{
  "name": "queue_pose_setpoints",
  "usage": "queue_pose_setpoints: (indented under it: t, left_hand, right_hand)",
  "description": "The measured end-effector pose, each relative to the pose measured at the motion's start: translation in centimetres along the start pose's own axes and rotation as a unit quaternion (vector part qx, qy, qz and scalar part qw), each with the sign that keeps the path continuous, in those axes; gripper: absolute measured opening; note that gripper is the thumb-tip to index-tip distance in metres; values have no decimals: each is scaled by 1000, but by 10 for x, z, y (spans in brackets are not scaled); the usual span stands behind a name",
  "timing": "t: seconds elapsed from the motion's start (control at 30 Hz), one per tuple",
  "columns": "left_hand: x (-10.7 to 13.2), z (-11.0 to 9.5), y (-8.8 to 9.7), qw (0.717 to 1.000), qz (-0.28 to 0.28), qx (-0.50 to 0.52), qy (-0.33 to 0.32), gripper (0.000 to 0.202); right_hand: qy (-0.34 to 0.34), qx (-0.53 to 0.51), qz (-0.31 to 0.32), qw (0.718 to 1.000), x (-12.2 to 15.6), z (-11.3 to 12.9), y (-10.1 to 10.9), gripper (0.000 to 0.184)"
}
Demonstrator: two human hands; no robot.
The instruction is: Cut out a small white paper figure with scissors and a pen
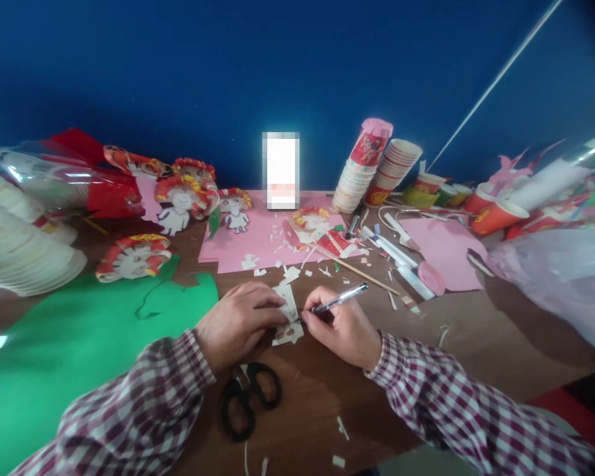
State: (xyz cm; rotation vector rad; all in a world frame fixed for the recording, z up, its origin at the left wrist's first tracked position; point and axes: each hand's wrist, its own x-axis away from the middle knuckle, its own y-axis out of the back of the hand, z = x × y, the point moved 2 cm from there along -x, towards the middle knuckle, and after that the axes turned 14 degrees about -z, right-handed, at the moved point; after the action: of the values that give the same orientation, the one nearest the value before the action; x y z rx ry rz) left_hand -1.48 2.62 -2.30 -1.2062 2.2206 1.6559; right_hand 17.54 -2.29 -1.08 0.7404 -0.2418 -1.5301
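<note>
A small white piece of paper (288,330) with drawn marks and reddish-brown spots lies on the wooden table. My left hand (240,319) rests flat over its left side, fingers stretched onto it. In my right hand (340,327) is a clear-barrelled pen (342,297), its tip at the paper's right edge. Black-handled scissors (250,396) lie just below my left hand, their blades partly hidden beneath it.
Pink paper sheets (258,244) strewn with white scraps lie beyond my hands. Green paper (94,344) spreads at the left near cut-paper figures (176,215). Stacked paper cups (352,182) stand at the back, and a wooden stick (357,269) lies to the right.
</note>
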Motion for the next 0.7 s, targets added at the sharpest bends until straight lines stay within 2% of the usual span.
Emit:
queue_pose_setpoints:
  t: [0.7]
  left_hand:
    - [-2, -1, 1, 1000, -2, -10, -12, 23]
  right_hand:
    - [-3, 13, -15, 1000, 1, -2, 0, 3]
